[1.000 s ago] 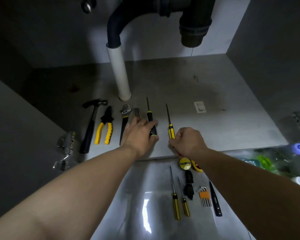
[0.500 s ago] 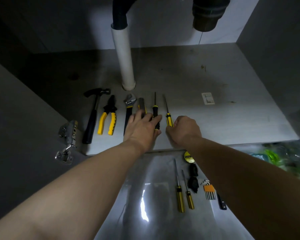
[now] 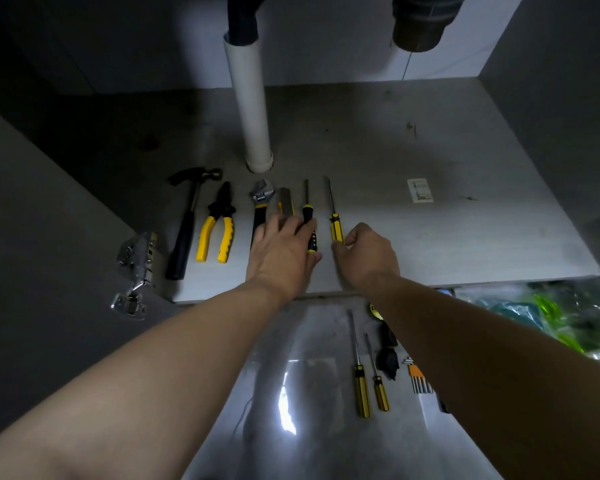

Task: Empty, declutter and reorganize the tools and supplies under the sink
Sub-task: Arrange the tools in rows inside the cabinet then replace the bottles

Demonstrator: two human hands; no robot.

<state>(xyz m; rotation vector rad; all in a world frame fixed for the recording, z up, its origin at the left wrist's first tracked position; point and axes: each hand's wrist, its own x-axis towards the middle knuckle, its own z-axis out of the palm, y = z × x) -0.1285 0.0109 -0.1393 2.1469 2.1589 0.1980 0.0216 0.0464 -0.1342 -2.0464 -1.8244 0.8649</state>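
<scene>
Head view: looking down two bare forearms into a dim under-sink cabinet.
Cabinet floor (image 3: 430, 244): a grey board with a row of tools lying side by side near its front edge, tips pointing to the back wall.
Tool row, left to right: hammer (image 3: 187, 220), yellow-handled pliers (image 3: 219, 226), adjustable wrench (image 3: 261, 199), utility knife (image 3: 285, 202), black-and-yellow screwdriver (image 3: 306, 209), yellow screwdriver (image 3: 335, 223).
Left hand (image 3: 281, 254): lies palm down with its fingers stretched out, not clenched. They rest across the wrench handle, the knife and the handle of the black-and-yellow screwdriver.
Right hand (image 3: 368, 251): fingers curled, thumb and forefinger pinching the near end of the yellow screwdriver's handle. That tool lies flat on the board, just right of the black-and-yellow one and roughly parallel to it.
Pipes: a white pipe (image 3: 248, 105) stands upright behind the wrench; a dark drain fitting (image 3: 420, 22) hangs at the top right.
Sticker (image 3: 420, 190): small and pale, on the board well to the right of the tools.
Hinge (image 3: 137, 258): metal, on the left cabinet wall near the hammer.
Tiled floor in front: two more yellow screwdrivers (image 3: 361, 386), a set of hex keys (image 3: 418, 375) and a small black item (image 3: 387, 358), partly hidden by the right forearm.
Plastic bag (image 3: 551, 313): blurred, clear and green, at the right edge.
</scene>
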